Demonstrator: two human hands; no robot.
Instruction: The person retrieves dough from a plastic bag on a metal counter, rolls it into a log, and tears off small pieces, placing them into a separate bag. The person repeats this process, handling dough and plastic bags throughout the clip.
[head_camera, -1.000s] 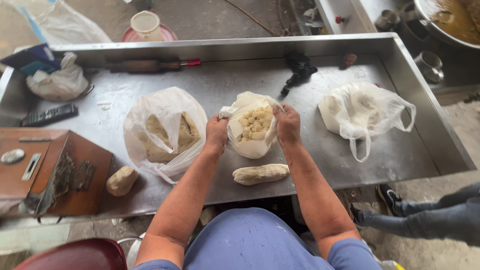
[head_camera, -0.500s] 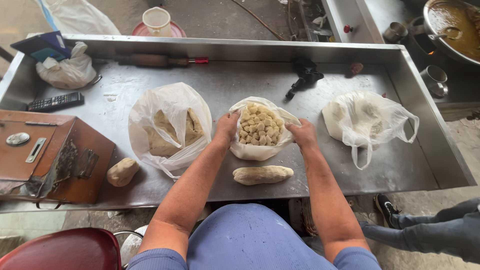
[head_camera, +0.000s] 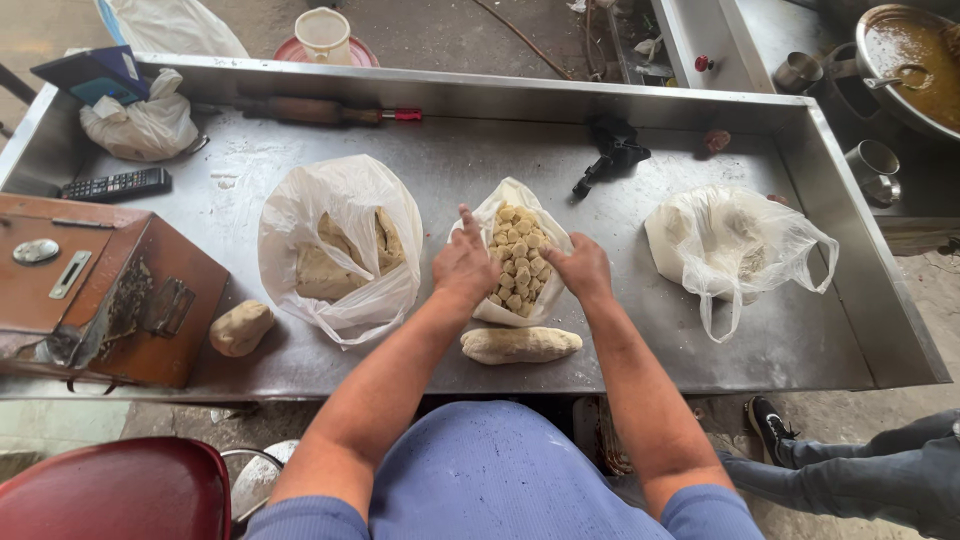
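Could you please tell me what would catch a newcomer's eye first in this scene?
Both hands, left hand and right hand, hold open a small plastic bag of dough pieces at the middle of the steel table. A dough roll lies just in front, and a larger bag of dough sits to the left.

**Layout on the metal table**

A bag of dough pieces (head_camera: 520, 262) sits mid-table (head_camera: 450, 165), between the left hand (head_camera: 462, 268) and right hand (head_camera: 582, 268). A dough roll (head_camera: 520, 345) lies in front of it. Left: a bag of dough slabs (head_camera: 340, 250), a dough lump (head_camera: 240, 328), a wooden box (head_camera: 100, 290). Right: a flour bag (head_camera: 730, 245). Behind: a rolling pin (head_camera: 320, 112).
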